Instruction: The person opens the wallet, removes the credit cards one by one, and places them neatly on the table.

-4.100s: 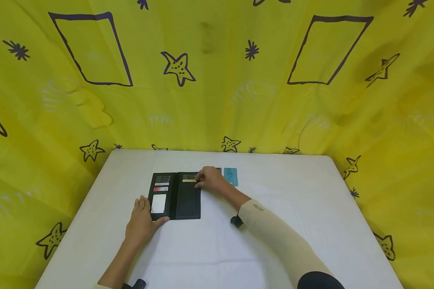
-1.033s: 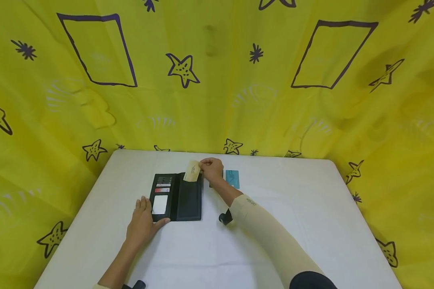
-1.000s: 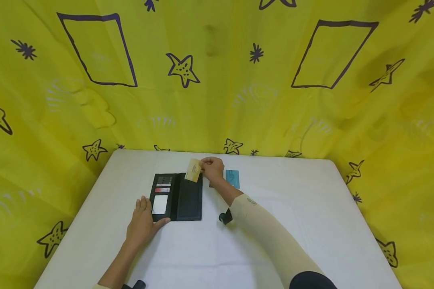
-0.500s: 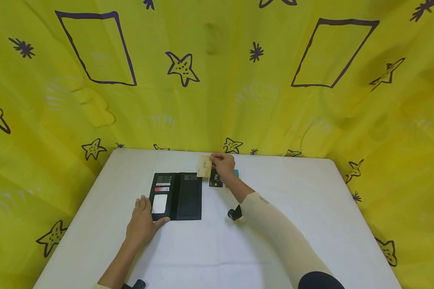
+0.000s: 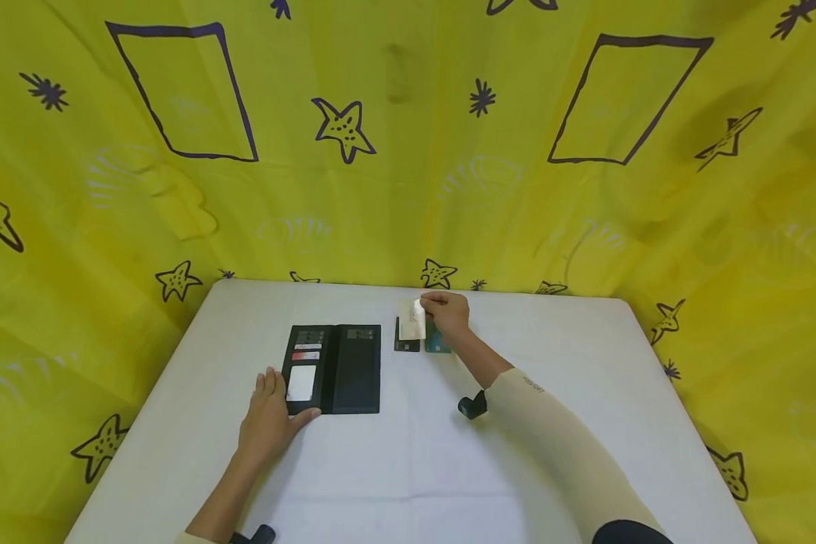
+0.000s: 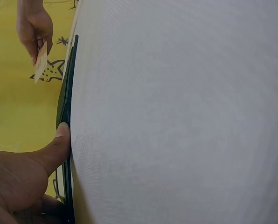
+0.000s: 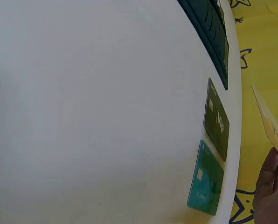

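A black wallet [image 5: 357, 378] lies unfolded on the table, with cards in its left-side slots and a white panel below them. The left hand [image 5: 267, 423] rests at its lower left corner, fingers extended along the side and thumb on the bottom edge; the left wrist view shows the thumb [image 6: 59, 144] against the wallet's edge. The right hand [image 5: 449, 313] pinches a pale gold card [image 5: 411, 321] by its edge, raised above the table. Beneath it in the head view lie a black card [image 5: 406, 346] and a teal card [image 5: 437, 341], partly covered.
In the right wrist view the black card [image 7: 216, 121] and teal card [image 7: 206, 179] lie side by side near the wallet [image 7: 206, 28]. A yellow curtain [image 5: 408, 189] with drawn stars stands behind the white table [image 5: 408, 468].
The right hand has drawn the gold card out of the wallet's upper right slot and carried it rightward over the black card. The left hand has stayed in place.
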### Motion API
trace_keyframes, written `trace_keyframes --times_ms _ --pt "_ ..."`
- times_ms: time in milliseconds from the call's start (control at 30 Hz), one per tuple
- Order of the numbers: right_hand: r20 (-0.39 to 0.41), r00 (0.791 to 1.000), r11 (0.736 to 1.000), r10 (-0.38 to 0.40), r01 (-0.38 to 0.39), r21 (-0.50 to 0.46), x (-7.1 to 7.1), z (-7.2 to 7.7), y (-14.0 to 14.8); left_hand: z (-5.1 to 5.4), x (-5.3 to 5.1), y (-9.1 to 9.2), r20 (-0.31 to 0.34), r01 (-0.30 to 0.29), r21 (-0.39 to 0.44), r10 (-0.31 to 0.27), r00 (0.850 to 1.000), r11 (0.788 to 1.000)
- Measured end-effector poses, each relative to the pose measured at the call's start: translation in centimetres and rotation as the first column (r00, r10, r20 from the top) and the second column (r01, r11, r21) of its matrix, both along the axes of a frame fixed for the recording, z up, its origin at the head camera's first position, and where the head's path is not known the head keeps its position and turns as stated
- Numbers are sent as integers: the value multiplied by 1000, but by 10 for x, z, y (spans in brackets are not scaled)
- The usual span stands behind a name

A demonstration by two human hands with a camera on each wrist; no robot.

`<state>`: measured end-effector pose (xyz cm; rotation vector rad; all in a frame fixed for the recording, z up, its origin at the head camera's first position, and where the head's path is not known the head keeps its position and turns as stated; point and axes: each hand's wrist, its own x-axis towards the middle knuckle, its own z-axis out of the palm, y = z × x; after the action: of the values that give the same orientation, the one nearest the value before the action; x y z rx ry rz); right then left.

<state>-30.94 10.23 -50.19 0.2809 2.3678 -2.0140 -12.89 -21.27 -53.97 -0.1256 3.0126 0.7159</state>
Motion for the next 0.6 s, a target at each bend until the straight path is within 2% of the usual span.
trace_keyframes --times_ms 600 --pt "105 994 998 -38 43 -54 4 -2 54 1 0 0 -17 6 5 -6 1000 1000"
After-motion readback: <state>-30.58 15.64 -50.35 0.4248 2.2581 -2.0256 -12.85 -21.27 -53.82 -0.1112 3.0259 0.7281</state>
